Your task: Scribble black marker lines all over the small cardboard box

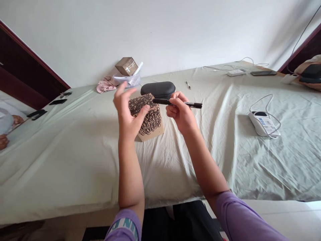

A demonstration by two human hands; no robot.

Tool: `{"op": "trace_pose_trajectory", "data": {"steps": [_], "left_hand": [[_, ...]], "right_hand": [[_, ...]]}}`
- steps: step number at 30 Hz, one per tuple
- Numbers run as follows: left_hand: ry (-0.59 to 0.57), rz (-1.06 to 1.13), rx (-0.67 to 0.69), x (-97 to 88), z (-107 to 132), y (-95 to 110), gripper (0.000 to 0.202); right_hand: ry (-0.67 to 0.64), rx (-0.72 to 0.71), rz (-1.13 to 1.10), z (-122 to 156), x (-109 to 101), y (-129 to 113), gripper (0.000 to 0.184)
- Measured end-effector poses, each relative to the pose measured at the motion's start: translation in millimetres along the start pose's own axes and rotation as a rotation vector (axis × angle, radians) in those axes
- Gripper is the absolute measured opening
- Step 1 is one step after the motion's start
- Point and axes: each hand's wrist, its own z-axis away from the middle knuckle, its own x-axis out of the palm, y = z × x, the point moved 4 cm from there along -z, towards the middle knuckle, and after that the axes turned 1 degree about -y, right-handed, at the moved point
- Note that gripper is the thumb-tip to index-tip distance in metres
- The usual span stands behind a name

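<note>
My right hand (181,112) is closed around a black marker pen (193,105), held level with its dark end pointing left. My left hand (129,112) has its fingers and thumb spread and grips nothing. Behind and below the left hand stands a cardboard box (151,129) on the cloth, its top and front covered in black looped scribbles. The pen's left end is in front of the box's upper edge; whether it touches cannot be made out. Part of the box is hidden by my left hand.
A black zip case (157,89) lies behind the box. Farther back are a plastic tub (134,80) with another box (126,66), a pink cloth (106,84) and a small pen (188,85). At right sit a white corded device (265,125) and a phone (263,73).
</note>
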Motion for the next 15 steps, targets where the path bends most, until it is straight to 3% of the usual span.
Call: {"op": "trace_pose_trajectory", "data": {"steps": [4,5,7,10,15], "left_hand": [[0.216,0.104,-0.181,-2.6,38,-79,0.088],[0.234,0.19,-0.239,2.4,53,-98,0.101],[0.141,0.38,-0.359,21.6,80,-128,0.127],[0.03,0.496,-0.461,48.6,107,-145,0.147],[-0.016,0.515,-0.468,66.7,116,-144,0.15]], "right_hand": [[0.059,-0.055,0.127,-2,-18,0,0.02],[0.071,-0.033,0.141,0,-24,4,0.019],[0.087,0.05,0.168,8,-41,19,0.034],[0.12,0.102,0.389,24,-74,46,0.049],[0.081,0.077,1.242,41,-122,88,0.047]]}}
